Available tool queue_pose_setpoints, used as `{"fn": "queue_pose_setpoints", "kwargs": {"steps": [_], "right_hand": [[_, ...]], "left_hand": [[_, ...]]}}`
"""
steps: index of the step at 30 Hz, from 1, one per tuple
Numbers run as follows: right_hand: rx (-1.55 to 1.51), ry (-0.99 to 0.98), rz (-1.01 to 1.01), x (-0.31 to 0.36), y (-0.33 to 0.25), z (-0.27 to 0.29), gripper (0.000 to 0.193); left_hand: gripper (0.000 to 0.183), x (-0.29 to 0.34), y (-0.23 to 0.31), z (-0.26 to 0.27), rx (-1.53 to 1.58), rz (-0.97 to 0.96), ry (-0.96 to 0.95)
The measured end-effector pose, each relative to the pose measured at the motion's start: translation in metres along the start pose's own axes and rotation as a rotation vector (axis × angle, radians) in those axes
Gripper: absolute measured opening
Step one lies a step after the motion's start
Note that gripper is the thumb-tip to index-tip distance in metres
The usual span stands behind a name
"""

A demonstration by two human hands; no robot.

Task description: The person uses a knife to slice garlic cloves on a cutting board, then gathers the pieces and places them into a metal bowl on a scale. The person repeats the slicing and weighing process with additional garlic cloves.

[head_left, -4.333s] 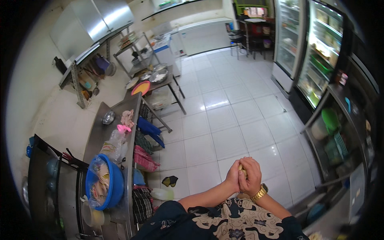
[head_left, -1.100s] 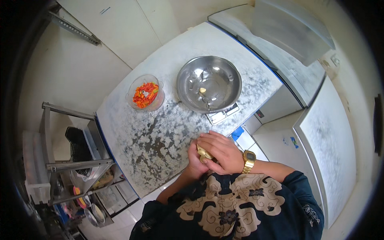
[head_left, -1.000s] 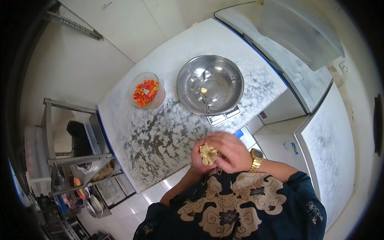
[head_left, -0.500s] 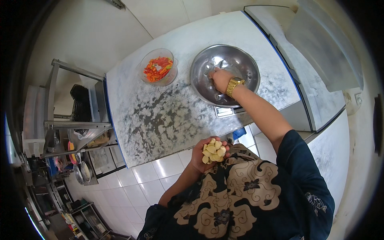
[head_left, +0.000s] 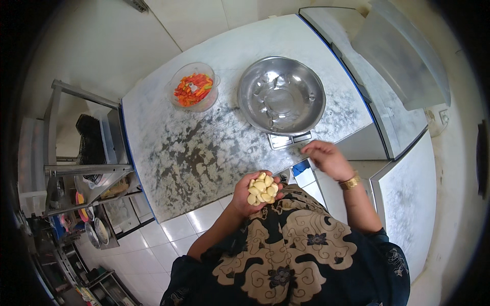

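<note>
A heap of peeled garlic cloves (head_left: 263, 188) lies in my left hand (head_left: 242, 193), which is cupped palm up at the front edge of the table. My right hand (head_left: 331, 161), with a gold watch on the wrist, hovers by the same edge, just below the steel bowl. Its fingers are curled together; whether something small is between them I cannot make out. The wide steel bowl (head_left: 248, 109) shows shiny reflections and a few pale marks inside. Under its near rim a scale (head_left: 289, 141) sticks out.
A clear plastic bowl (head_left: 213, 94) of cut red and orange chili peppers (head_left: 193, 89) stands left of the steel bowl on the worn white tabletop (head_left: 153, 137). A metal rack (head_left: 87, 168) is at the left. A translucent bin (head_left: 403, 56) rests at the far right.
My right hand has come out of the steel bowl and back toward me, over the table's front edge. My left hand still holds the garlic cloves. The view has shifted slightly.
</note>
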State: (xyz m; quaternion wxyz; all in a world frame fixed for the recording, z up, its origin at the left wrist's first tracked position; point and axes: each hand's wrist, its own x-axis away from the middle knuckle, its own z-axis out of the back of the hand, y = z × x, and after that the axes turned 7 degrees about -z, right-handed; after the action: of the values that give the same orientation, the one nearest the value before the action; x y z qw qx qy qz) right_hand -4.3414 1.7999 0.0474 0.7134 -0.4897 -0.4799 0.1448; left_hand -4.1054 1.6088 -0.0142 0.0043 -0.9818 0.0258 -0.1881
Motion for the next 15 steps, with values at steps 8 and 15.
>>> {"fn": "queue_pose_setpoints", "kwargs": {"steps": [8, 15], "right_hand": [[0.974, 0.418, 0.172, -0.058, 0.047, -0.05, 0.063], [1.02, 0.318, -0.102, -0.05, 0.022, -0.052, 0.065]], "left_hand": [[0.035, -0.007, 0.006, 0.001, -0.081, 0.061, 0.062], [0.035, 0.0, 0.016, -0.001, -0.081, 0.034, 0.057]]}}
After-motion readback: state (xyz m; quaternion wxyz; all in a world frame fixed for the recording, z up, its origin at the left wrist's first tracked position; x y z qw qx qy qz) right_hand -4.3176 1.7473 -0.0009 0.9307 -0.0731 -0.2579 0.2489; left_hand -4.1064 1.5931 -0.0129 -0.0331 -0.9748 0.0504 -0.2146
